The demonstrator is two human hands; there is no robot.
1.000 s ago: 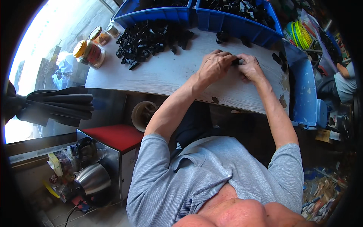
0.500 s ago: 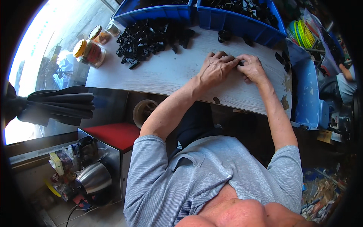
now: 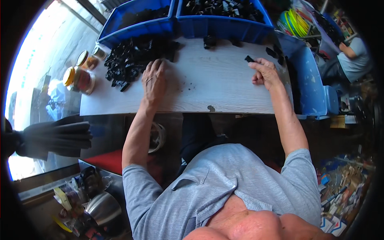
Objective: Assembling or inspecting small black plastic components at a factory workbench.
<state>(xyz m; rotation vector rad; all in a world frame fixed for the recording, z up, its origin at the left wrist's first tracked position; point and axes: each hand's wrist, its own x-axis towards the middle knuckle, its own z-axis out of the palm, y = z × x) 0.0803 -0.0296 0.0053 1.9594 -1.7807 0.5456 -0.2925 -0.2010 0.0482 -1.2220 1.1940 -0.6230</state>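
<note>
A heap of small black plastic parts (image 3: 124, 60) lies on the left of the white tabletop. My left hand (image 3: 154, 82) is at the heap's near right edge, its fingers stretched forward over the table and their tips by the parts. Nothing shows in it. Toward the right side of the table, my right hand (image 3: 265, 75) pinches one small black plastic piece (image 3: 249, 59) between thumb and forefinger, held out to the left. Several loose black parts (image 3: 272, 52) lie just beyond that hand.
Two blue bins, a left one (image 3: 138, 30) and a right one (image 3: 224, 26) with parts inside, stand along the far edge. Jars (image 3: 80, 80) stand at the left. A lighter blue bin (image 3: 314, 82) adjoins the table's right edge. Another person (image 3: 354, 58) sits at far right.
My hands, together before, are now apart. The left has moved left to the heap, while the right holds the black piece off to the right. The view has shifted.
</note>
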